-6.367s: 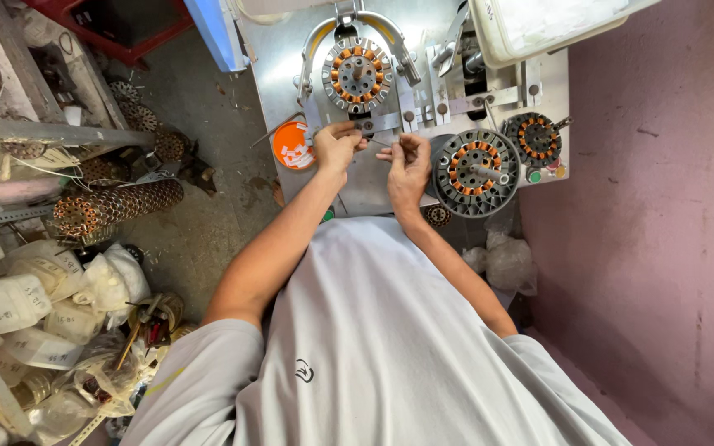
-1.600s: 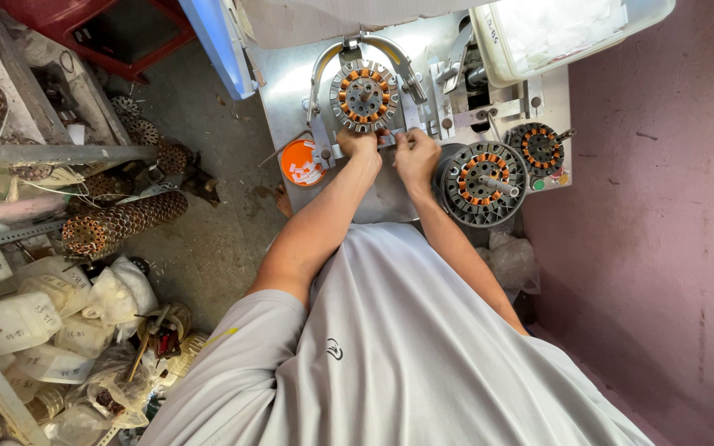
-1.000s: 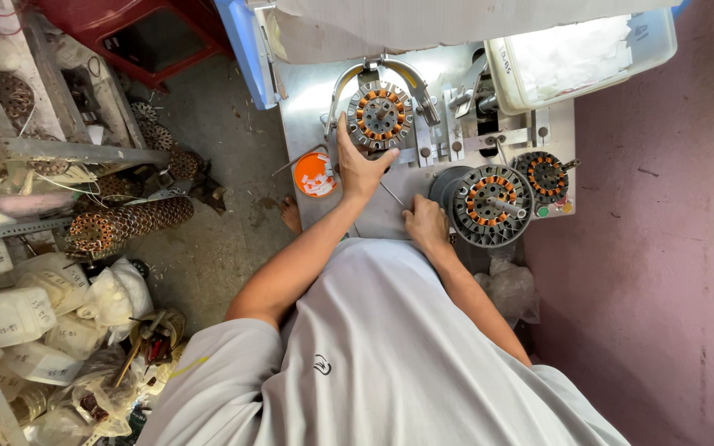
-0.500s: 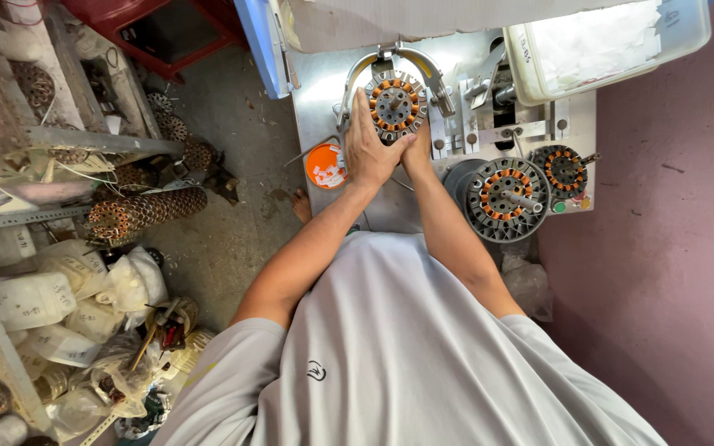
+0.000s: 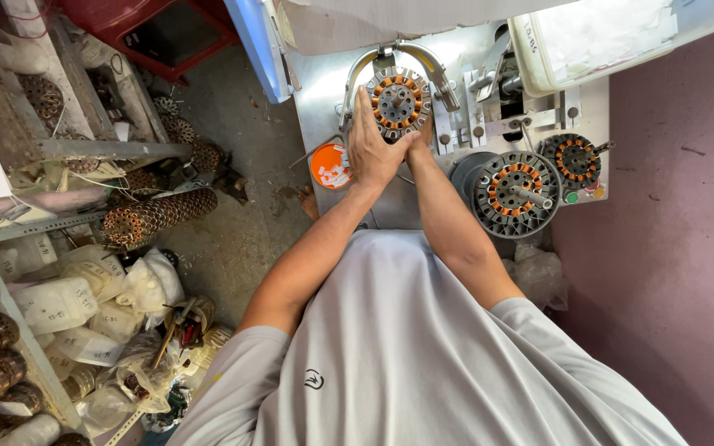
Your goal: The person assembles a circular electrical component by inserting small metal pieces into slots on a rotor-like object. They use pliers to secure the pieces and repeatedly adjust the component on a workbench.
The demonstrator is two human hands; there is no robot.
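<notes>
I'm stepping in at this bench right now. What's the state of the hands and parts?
Left hand: flat against the left side of the stator mounted in the winding fixture, fingers up.
Right hand: at the stator's lower right edge, mostly hidden; grip unclear.
Two more wound stators: a larger one and a smaller one to the right.
Orange tub beside the left wrist.
Mounted stator already carries copper coils; its remaining work cannot be judged.

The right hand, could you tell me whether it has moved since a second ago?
Yes. The right hand left the bench beside the large stator and went up to the mounted stator.
</notes>
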